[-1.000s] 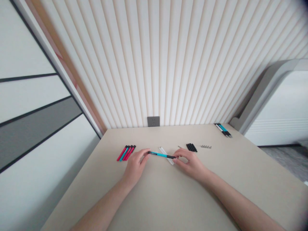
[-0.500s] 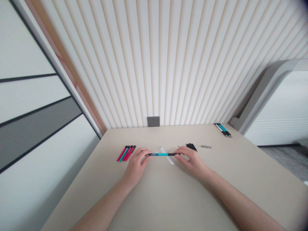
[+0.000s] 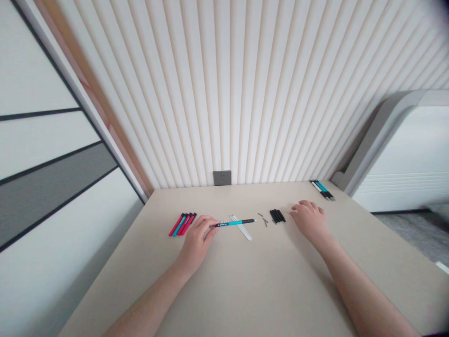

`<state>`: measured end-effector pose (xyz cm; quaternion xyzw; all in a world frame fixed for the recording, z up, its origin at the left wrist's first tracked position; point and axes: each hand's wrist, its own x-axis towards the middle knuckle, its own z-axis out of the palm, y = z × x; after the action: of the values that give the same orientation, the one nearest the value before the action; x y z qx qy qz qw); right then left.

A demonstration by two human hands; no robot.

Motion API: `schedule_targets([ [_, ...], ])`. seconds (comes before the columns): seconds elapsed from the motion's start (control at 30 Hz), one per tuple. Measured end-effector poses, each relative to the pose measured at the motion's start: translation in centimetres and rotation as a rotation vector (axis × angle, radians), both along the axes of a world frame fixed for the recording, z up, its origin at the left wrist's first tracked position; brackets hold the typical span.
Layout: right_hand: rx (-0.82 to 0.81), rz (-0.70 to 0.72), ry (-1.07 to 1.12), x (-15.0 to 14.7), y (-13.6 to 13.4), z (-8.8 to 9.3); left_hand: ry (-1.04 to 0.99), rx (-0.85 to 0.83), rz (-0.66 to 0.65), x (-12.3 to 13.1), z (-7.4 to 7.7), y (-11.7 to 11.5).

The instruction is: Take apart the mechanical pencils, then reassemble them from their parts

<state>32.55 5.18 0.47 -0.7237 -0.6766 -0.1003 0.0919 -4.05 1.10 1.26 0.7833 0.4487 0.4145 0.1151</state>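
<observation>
My left hand point(image 3: 196, 238) is closed on one end of a blue and black pen barrel point(image 3: 235, 223), holding it nearly level above the table. A thin pale refill point sticks out of the barrel's right end. Under the barrel lie several white refills point(image 3: 245, 231), and small pale pieces point(image 3: 224, 221) lie partly hidden behind it. My right hand point(image 3: 311, 222) is low over the table at the right, where it covers the row of small metal tips. Its thumb and forefinger are pinched together; what is between them is too small to name.
Several red and blue barrels point(image 3: 182, 224) lie at the left. Several black grips point(image 3: 277, 216) lie between my hands, beside small grey springs point(image 3: 265, 222). Pens point(image 3: 322, 190) rest at the table's back right corner. A ribbed wall with a socket point(image 3: 222, 178) stands behind the table point(image 3: 224, 290).
My right hand has let go of the barrel's right end and moved right to the metal tips. The left hand keeps the barrel, whose right end now tilts slightly up.
</observation>
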Motion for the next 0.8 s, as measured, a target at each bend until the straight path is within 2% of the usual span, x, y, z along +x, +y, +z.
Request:
schedule_targets([
  [0.13, -0.004, -0.005, 0.014, -0.4, 0.1, 0.3, -0.006, 0.007, 0.018, 0.0, 0.1, 0.0],
  [0.2, 0.044, 0.030, 0.119, -0.8, 0.3, 0.6, -0.009, 0.015, 0.027, 0.0, 0.2, 0.0],
  [0.3, 0.076, 0.198, 0.520, -2.3, 0.3, 1.0, -0.013, 0.018, 0.033, 0.1, 0.3, 0.0],
  [0.4, -0.074, 0.385, 0.999, -4.6, -0.3, 1.1, -0.022, 0.016, 0.036, 0.1, 0.4, 0.0],
  [0.47, -0.151, 0.464, 1.166, -5.9, -0.9, 1.2, -0.027, 0.016, 0.039, 0.1, 0.4, 0.0],
  [0.6, -0.212, 0.490, 1.225, -7.1, -1.8, 1.3, -0.026, 0.021, 0.040, 0.1, 0.3, 0.0],
  [0.8, -0.199, 0.508, 1.248, -7.2, -1.9, 1.0, -0.019, 0.030, 0.032, 0.1, 0.4, -0.1],
])
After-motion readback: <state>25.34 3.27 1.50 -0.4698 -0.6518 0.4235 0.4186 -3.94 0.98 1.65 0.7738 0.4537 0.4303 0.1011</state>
